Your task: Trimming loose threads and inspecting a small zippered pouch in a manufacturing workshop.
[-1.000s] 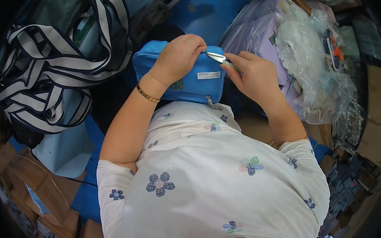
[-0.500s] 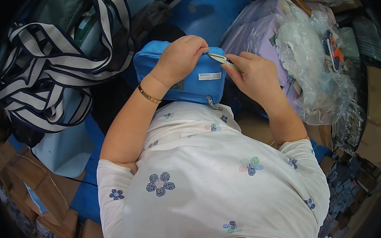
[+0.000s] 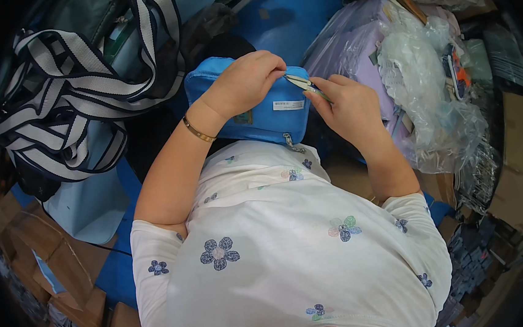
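A blue fabric pouch (image 3: 264, 119) rests at my waist, with a white label (image 3: 288, 105) on its face and a zipper pull (image 3: 288, 139) at the near edge. My left hand (image 3: 248, 81) lies over its far side, fingers pinched at the upper right edge; what they grip is hidden. In my right hand (image 3: 349, 104) is a pair of small thread snips (image 3: 302, 83), held by the handles. The tips of the snips reach to just beside my left fingertips, over the pouch's upper right corner.
Striped navy-and-white webbing straps (image 3: 77, 86) are heaped at the left over a light blue surface (image 3: 90, 208). To the right lies a purple bundle (image 3: 356, 45) under clear plastic wrap (image 3: 421, 89). Cardboard boxes (image 3: 60, 259) stand low on the left, and more cardboard (image 3: 522, 155) is at the far right.
My left wrist has shifted slightly to the left and down. The snips have turned a little in my right hand, staying close to my left fingertips.
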A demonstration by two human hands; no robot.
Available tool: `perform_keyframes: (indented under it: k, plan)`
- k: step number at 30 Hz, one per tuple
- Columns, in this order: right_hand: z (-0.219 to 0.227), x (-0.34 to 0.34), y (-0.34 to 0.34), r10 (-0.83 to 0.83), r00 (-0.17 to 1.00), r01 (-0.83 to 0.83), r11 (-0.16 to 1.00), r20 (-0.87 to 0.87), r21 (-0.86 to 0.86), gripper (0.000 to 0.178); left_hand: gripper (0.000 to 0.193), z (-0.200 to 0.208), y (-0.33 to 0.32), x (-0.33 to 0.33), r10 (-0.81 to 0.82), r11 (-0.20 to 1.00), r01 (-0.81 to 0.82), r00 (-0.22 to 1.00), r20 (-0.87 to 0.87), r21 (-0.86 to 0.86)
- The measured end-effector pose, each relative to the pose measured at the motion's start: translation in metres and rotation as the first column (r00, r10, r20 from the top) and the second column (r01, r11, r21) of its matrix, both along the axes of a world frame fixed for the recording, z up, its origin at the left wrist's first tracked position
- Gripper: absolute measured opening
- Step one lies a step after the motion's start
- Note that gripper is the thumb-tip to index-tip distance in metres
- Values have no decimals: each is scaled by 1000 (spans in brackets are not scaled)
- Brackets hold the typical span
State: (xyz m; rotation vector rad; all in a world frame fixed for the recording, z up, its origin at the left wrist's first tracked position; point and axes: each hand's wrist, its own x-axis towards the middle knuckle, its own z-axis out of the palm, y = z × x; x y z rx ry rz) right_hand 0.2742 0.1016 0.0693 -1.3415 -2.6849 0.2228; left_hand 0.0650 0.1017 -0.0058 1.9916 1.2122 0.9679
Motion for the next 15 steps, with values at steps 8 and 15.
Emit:
perform_keyframes:
  k: [8,15]
  plan:
    - [0,0,1,7,1000,-7,1000,-24,10,19,8,-7,2,4,28,983,-10,995,-96,182]
    - [-2,-2,0,-1,1000,0,999,11,52,19,6,-15,2,8,66,971,-49,996,-67,233]
